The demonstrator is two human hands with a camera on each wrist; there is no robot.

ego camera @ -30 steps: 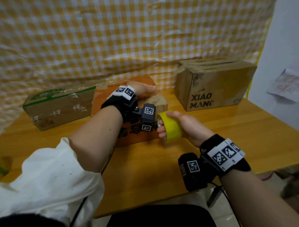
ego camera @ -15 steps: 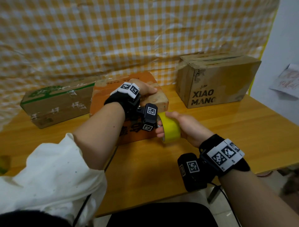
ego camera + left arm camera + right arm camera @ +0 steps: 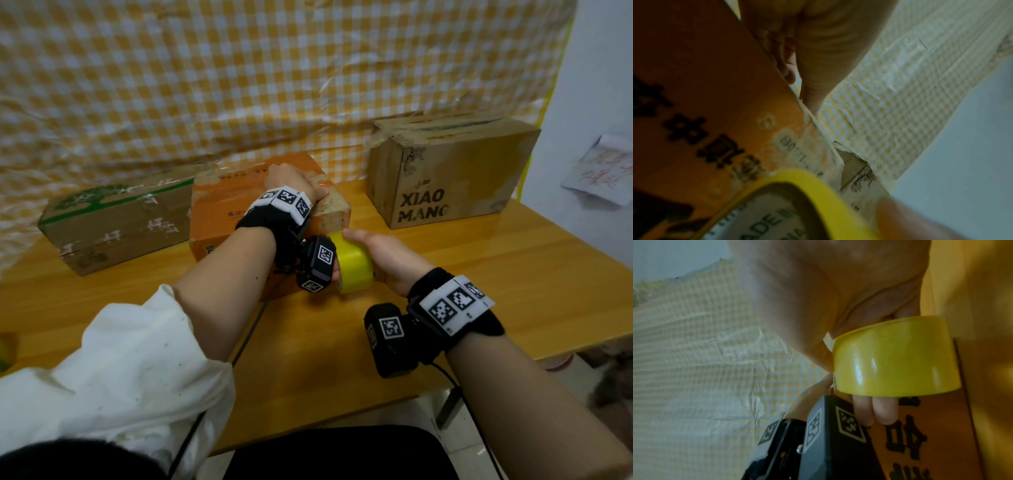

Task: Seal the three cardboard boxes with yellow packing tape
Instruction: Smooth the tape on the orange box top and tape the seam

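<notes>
Your left hand [image 3: 291, 181] presses flat on the orange box [image 3: 219, 205] at frame centre, probably to steady it; your right hand [image 3: 387, 257] grasps the yellow tape roll [image 3: 352, 265] against its near face. I judge you start the strip there.

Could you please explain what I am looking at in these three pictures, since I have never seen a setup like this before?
There is no machine here: a person works with bare hands, wearing a camera on the head and one on each wrist, the black blocks with square markers. The large picture is the head view, looking down at a wooden table. On it stand three cardboard boxes: a box with green print at left, an orange box in the middle and a brown box at right. The left hand rests on top of the orange box. The right hand has a roll of yellow tape in its grip, fingers through the core, against that box's front. The two close, darker pictures come from the wrist cameras.
</notes>
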